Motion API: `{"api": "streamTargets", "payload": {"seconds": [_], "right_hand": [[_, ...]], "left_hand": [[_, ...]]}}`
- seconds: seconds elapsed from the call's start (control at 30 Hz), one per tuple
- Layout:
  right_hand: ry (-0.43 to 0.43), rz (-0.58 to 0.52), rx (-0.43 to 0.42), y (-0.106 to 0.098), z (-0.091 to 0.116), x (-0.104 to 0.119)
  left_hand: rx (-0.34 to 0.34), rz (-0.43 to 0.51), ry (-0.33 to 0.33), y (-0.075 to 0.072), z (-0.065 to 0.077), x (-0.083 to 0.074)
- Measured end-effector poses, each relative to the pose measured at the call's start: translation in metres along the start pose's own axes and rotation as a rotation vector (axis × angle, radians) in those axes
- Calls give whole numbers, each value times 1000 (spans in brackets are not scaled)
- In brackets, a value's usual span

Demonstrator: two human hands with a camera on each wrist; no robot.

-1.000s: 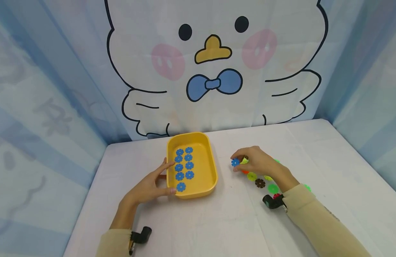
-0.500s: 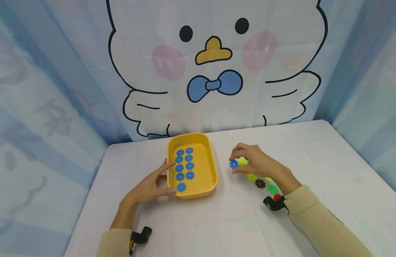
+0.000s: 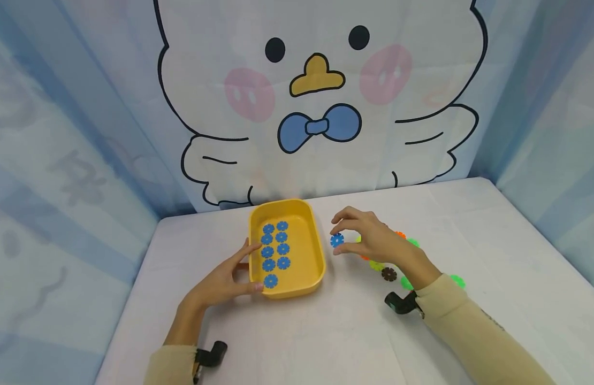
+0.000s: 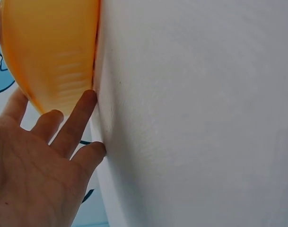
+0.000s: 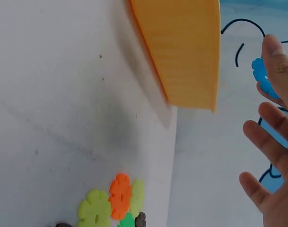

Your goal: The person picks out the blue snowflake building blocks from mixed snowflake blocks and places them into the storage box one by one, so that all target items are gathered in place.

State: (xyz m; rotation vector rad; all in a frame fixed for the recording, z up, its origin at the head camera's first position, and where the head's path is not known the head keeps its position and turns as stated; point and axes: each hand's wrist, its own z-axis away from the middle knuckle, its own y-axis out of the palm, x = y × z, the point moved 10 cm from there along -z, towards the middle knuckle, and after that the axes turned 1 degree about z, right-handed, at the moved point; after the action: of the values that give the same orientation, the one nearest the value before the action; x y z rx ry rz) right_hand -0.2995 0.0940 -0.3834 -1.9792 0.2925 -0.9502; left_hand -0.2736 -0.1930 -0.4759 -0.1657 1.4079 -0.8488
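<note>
In the head view, my left hand holds the left side of a yellow tray, with index finger and thumb at its rim. The left wrist view has the other fingers along the tray's outer wall. Inside lie several blue flower-shaped discs in two columns on the left half. Just right of the tray, my right hand pinches one blue flower-shaped disc between thumb and index finger. That disc is raised off the table in the right wrist view, the remaining fingers spread apart.
Several flower discs in yellow-green, orange, green and brown lie on the white-covered table beneath and around the right forearm, which partly hides them. A curtain with a cartoon bird hangs behind the table's back edge.
My right hand has lifted the blue disc away from the loose discs and carried it left toward the tray. My left hand and the tray stay in place.
</note>
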Motion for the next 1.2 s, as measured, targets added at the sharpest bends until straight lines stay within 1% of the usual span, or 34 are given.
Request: {"api": "streamTargets", "payload": {"seconds": [0.2, 0.27, 0.37, 0.43, 0.5, 0.6, 0.67, 0.77, 0.87, 1.03, 1.2], "right_hand": [[-36, -10, -4, 0, -13, 12], [-36, -6, 4, 1, -14, 14], [-43, -8, 17, 3, -17, 18], [-50, -14, 19, 4, -20, 21], [-56, -17, 8, 5, -24, 25], [-88, -26, -16, 6, -31, 34], [-112, -29, -20, 8, -34, 40], [-139, -34, -1, 17, -39, 48], [-136, -28, 24, 27, -43, 50], [-120, -23, 61, 37, -46, 52], [-136, -29, 74, 43, -53, 56]], "left_hand": [[8, 6, 4, -2, 1, -2], [7, 7, -4, 1, 1, -1], [9, -8, 0, 3, 1, -1], [12, -7, 12, 3, 1, -1], [13, -11, 39, 2, 1, -3], [8, 2, 64, 1, 0, -5], [9, 1, 70, 1, 0, -5], [13, 15, 67, 2, 0, -4], [9, 23, 85, 3, 2, -4], [-5, -1, 125, 2, 2, -6], [-6, -28, 134, -2, -1, -7]]}}
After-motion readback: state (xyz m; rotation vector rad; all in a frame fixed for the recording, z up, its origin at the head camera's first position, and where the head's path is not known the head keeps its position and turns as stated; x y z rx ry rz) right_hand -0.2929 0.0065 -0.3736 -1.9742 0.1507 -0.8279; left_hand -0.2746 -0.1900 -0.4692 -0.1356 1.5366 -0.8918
